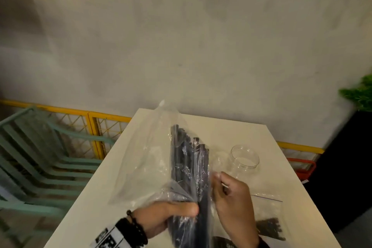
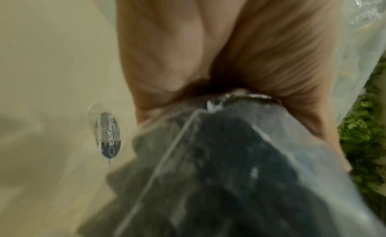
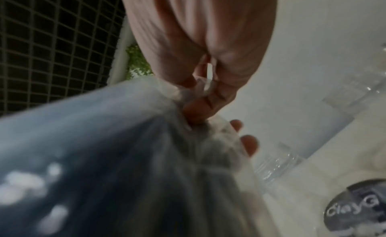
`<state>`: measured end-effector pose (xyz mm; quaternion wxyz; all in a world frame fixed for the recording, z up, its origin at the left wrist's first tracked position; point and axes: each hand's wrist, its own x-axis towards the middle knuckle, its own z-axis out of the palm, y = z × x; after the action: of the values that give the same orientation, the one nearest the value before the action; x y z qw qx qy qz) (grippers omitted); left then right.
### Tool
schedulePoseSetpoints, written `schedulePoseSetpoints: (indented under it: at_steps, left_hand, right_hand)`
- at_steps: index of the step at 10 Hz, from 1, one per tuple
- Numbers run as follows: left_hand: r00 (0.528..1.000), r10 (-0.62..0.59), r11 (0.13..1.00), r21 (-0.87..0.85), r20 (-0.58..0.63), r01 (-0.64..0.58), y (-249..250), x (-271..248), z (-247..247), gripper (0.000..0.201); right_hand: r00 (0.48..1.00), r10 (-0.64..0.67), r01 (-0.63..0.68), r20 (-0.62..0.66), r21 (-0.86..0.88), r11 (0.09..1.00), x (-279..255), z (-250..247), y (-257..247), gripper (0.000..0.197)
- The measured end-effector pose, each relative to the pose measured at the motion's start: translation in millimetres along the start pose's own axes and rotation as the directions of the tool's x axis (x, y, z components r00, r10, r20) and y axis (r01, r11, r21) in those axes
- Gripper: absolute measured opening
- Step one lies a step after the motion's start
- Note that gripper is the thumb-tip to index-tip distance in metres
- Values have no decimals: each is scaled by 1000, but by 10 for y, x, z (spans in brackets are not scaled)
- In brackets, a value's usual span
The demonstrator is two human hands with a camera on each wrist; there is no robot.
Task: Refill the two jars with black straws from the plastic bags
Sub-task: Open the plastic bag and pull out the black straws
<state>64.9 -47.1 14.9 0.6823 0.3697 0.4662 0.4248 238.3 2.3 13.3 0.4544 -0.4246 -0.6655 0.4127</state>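
Observation:
A clear plastic bag holding a bundle of black straws stands upright over the white table. My left hand grips the bag's lower part around the straws, seen close in the left wrist view as the left hand on the bag. My right hand pinches the bag's plastic on its right side; the right wrist view shows this right hand on the film. An empty clear jar stands just behind my right hand. No second jar is plainly visible.
A second plastic bag with black straws lies on the table at the right. A dark round label shows nearby. Green slatted chairs and a yellow railing stand left; a black planter with a plant stands right.

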Motion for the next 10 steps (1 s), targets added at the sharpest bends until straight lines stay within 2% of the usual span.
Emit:
schedulePoseSetpoints:
  at_steps: [1,2,3,4,5,6,7,8,9,10]
  left_hand:
    - [998,-10,997,-80,-62,5,-50,-6,50,44]
    - [991,-21,986,-166,-130,-1,-28,-49,-37,68]
    - [985,-7,994,-104,-170,-11,-26,-76,-137,78]
    - [995,-23,996,81,-99,31,-6,-118,-144,67]
    - [999,7,990,139,-43,0,15,-135,-85,56]
    - [988,75,995,-53,-134,-83,-63,-75,-87,61]
    - [986,94,989,-97,-135,-108,-111,-84,-172,70]
    - [985,92,995,-27,-144,-97,-152,-100,-265,68]
    - [988,91,996,22,-129,-89,-209,-76,-293,67]
    - [989,92,995,-38,-115,-96,-218,-44,-295,71]
  right_hand:
    - [997,-25,24,-72,-17,1000,12,-21,64,45]
    - [999,13,-7,41,-128,992,-37,-139,230,33]
    - [954,79,-18,289,-210,978,-78,-260,220,24]
    - [969,143,-159,201,66,985,73,-396,9,17]
    - [992,27,-36,125,72,997,143,-356,-129,17]
    - [994,-80,83,75,-28,996,3,-204,-51,32]
    - [979,-68,83,194,-66,994,-155,-139,69,37]
    - [960,-46,71,277,-82,994,-82,-240,55,30]
    - [986,-2,-5,166,40,999,5,-234,-61,15]
    - [994,-41,40,97,16,999,-58,-73,-67,11]
